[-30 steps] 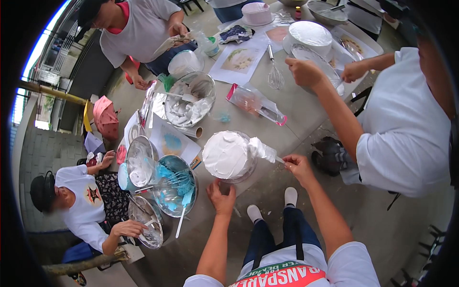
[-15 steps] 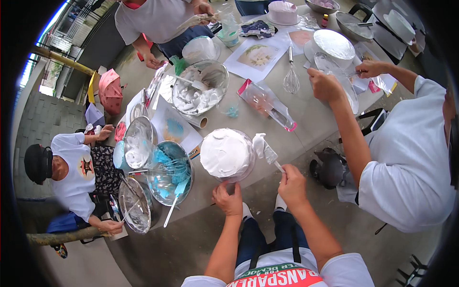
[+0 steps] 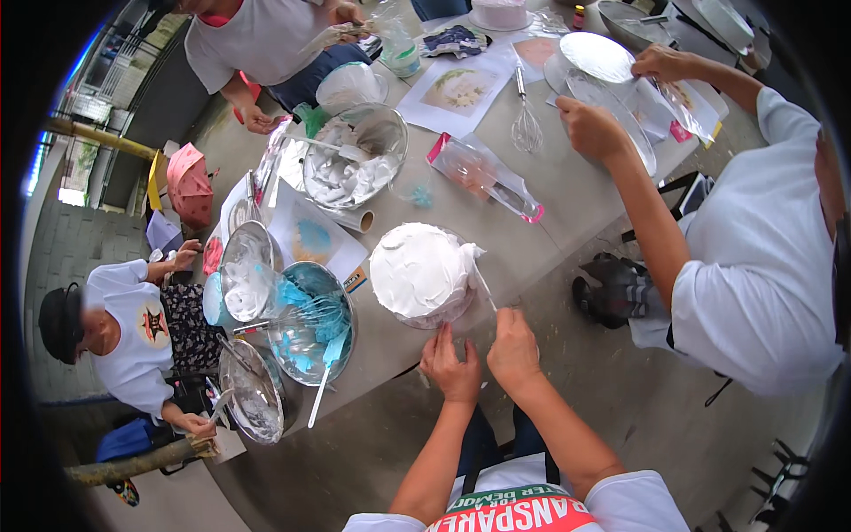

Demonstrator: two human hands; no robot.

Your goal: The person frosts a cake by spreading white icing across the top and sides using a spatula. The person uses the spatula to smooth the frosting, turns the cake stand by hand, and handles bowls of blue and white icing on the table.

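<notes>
A round cake (image 3: 419, 269) coated in uneven white icing sits on a clear round board (image 3: 441, 317) near the table's front edge. My right hand (image 3: 514, 348) is closed around the handle of a spatula (image 3: 487, 293). The spatula stands upright against the cake's right side, with white icing on its blade. My left hand (image 3: 450, 365) is at the front of the board, fingers apart, one fingertip at its rim; it holds nothing.
Left of the cake stand a steel bowl of blue icing (image 3: 308, 355) with a whisk and spatula, and a large bowl of white icing (image 3: 381, 133). A plastic package (image 3: 483, 176) and a whisk (image 3: 526, 129) lie beyond. A person at right (image 3: 745, 266) holds a clear round lid or board.
My right hand has moved left, bringing the iced spatula against the cake's right side. My left hand has shifted slightly right and nearer me. The person at right has lowered the clear round piece.
</notes>
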